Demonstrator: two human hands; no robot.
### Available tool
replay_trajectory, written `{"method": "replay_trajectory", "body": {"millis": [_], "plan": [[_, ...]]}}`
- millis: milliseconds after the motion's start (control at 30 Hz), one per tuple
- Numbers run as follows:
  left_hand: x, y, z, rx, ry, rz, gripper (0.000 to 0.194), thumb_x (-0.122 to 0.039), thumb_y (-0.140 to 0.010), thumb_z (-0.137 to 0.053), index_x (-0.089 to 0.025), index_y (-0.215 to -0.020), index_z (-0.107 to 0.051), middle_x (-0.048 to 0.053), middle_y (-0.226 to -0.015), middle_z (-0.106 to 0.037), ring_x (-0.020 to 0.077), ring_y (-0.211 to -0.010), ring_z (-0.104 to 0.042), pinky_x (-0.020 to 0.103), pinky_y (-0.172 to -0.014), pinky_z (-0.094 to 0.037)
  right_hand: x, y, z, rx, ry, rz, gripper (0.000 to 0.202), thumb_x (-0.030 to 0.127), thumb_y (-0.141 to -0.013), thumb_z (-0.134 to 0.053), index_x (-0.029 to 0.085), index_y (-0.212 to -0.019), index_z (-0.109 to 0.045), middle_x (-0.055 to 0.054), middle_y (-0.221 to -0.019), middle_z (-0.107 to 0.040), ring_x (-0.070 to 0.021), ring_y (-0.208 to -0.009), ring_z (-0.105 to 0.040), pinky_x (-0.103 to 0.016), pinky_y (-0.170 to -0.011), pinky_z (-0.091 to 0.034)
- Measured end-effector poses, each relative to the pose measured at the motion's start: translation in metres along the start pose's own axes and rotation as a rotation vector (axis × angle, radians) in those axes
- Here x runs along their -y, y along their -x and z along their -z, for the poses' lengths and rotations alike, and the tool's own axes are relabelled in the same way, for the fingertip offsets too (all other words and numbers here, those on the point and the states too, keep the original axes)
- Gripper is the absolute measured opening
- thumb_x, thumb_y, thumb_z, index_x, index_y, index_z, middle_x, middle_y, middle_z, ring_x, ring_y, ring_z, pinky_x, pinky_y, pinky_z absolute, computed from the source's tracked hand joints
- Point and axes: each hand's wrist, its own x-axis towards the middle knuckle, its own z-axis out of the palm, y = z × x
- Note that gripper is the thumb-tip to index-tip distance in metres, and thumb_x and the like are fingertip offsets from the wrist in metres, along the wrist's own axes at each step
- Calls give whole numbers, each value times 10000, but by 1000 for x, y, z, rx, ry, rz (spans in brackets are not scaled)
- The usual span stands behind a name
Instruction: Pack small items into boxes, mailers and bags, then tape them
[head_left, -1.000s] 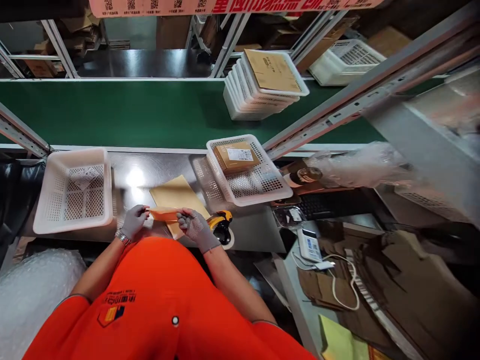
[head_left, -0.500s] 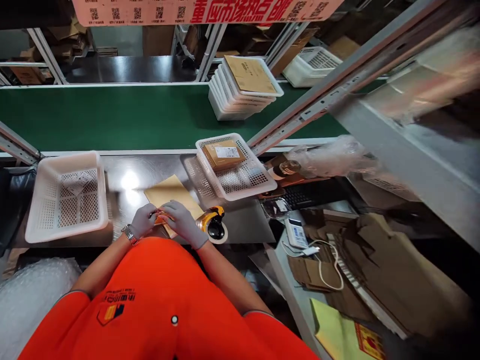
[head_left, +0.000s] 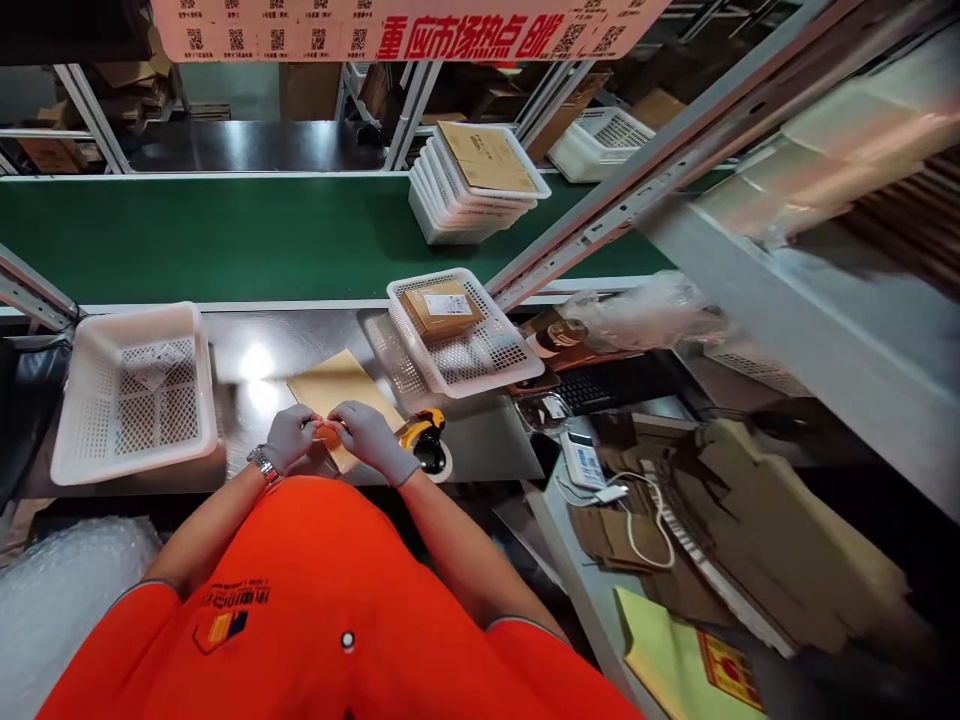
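Observation:
My left hand [head_left: 289, 438] and my right hand [head_left: 370, 440], both in grey gloves, are close together near the table's front edge. Between their fingertips they pinch a small orange-red item [head_left: 325, 431], too small to name. Beneath and just beyond them a yellow-brown padded envelope [head_left: 346, 384] lies flat on the metal table [head_left: 247, 395]. Right beside my right hand is a yellow and black tape dispenser [head_left: 426, 442] with a roll of tape.
On the left stands a white perforated basket [head_left: 206, 400] with a slip inside. Another white basket [head_left: 491, 385] holds a labelled cardboard box [head_left: 442, 308]. Behind runs a green conveyor belt [head_left: 225, 240] carrying stacked baskets [head_left: 450, 235]. A slanting metal post [head_left: 600, 230] and cardboard pieces [head_left: 780, 530] are at right.
My fingertips have drawn slightly apart, with the orange-red item stretched between them. The view has turned a little, so things at the right appear shifted leftward.

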Motion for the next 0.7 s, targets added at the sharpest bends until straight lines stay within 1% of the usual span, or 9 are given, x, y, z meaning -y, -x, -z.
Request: {"method": "replay_trajectory", "body": {"millis": [100, 233, 300, 367, 467, 500, 567, 633, 700], "plan": [[3, -3, 7, -44, -8, 0, 199, -75, -977, -715, -202, -883, -835, 45, -934, -829, 188, -889, -745, 299, -821, -552, -12, 12, 12, 37, 72, -67, 123, 152, -1078, -666, 173, -1082, -788, -116, -1056, -803, -245, -995, -709, -330, -870, -500], [7, -15, 24, -131, 3, -24, 196, -89, -981, -685, -208, -893, -814, 46, -939, -814, 199, -892, -732, 313, -845, -573, -45, 53, 35, 59, 89, -215, 154, 159, -1069, -633, 162, -1045, -785, -130, -1048, -813, -261, -1001, -726, -342, -877, -511], [2, -23, 29, -105, 8, -101, 200, -90, -984, -666, -206, -903, -807, 54, -955, -809, 207, -911, -726, 326, -874, -581, -55, 74, 41, 61, 38, -287, 156, 180, -1054, -634, 171, -1025, -786, -120, -1040, -824, -259, -982, -743, -343, -876, -530], [-11, -31, 27, -22, 10, -207, 198, -90, -987, -654, -205, -933, -806, 62, -976, -803, 213, -931, -724, 333, -893, -588, -55, 88, 39, -3, -28, -329, 157, 242, -1006, -712, 176, -1122, -795, -124, -1138, -839, -275, -1048, -766, -355, -918, -563], [-41, -40, 9, 167, 14, -393, 189, -96, -993, -656, -208, -988, -808, 75, -1024, -798, 220, -976, -734, 341, -923, -603, -42, 90, 24, -137, -103, -342, 469, 324, -931, -807, 186, -1376, -757, -152, -1366, -813, -313, -1222, -765, -392, -1033, -585], [-50, -42, 0, 230, 19, -451, 184, -102, -998, -659, -210, -1001, -808, 79, -1043, -797, 221, -995, -740, 344, -940, -608, -38, 88, 17, -143, -119, -360, 459, 319, -943, -779, 194, -1385, -760, -148, -1350, -823, -310, -1215, -774, -391, -1040, -587], [-62, -45, -20, 295, 44, -514, 180, -127, -1024, -656, -211, -1062, -810, 91, -1101, -801, 223, -1041, -750, 350, -976, -620, -36, 88, 5, -128, -136, -468, 334, 277, -988, -673, 200, -1285, -805, -137, -1186, -864, -296, -1106, -805, -374, -997, -593], [-63, -48, -42, 249, 66, -464, 248, -147, -1055, -628, -210, -1224, -797, 109, -1222, -805, 229, -1120, -760, 363, -1016, -633, -42, 97, -4, -183, -154, -658, 305, 273, -1010, -598, 182, -1184, -832, -161, -1077, -869, -307, -1037, -815, -383, -961, -600], [-53, -51, -62, 210, -8, -331, 394, -149, -1077, -582, -211, -1436, -732, 131, -1403, -776, 239, -1263, -745, 389, -1104, -625, -51, 120, -12, -336, -245, -884, 337, 326, -1004, -585, 156, -1149, -837, -212, -1106, -864, -343, -1074, -815, -430, -975, -614]]}}
